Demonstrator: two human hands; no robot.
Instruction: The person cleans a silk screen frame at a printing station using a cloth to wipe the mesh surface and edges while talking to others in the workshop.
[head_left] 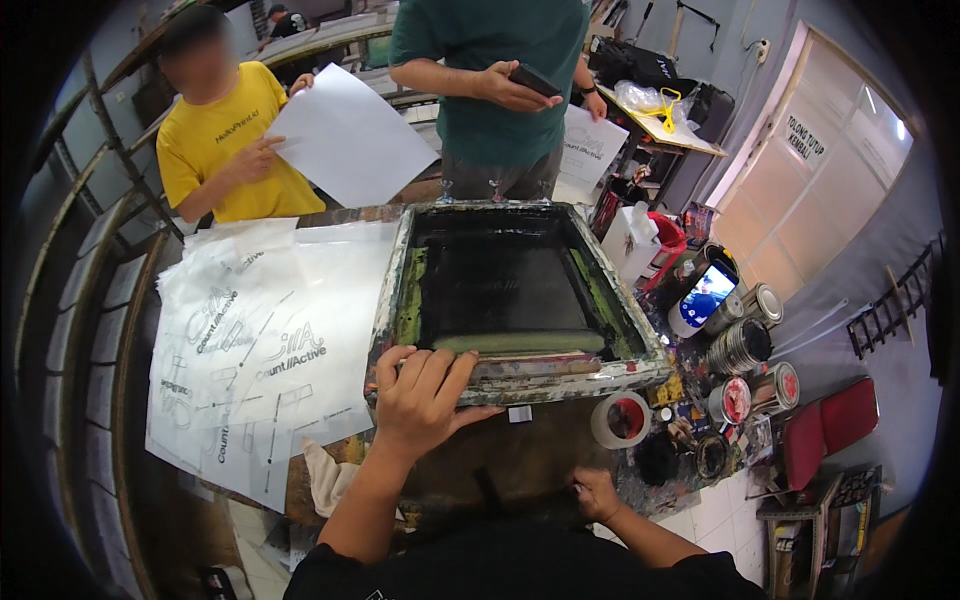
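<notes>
A screen printing frame (640, 352) with black mesh and green-stained borders lies before me on the worktable. My left hand (425, 395) grips its near rim left of the middle, fingers over the top and thumb stretched along the front. Inside the near edge, right of these fingers, rests a squeegee (535, 366) with a worn wooden handle. My right hand (597, 494) is closed, low by the near side of the table and apart from the frame. Whatever its curled fingers hold, if anything, cannot be made out.
Printed translucent sheets (270, 345) overlap on the left, near a pale cloth (328, 480). A tape roll (621, 419), ink cans (738, 345) and a lit phone (708, 292) crowd the right. Across the table, one person holds white paper (352, 135), another a dark phone (534, 80).
</notes>
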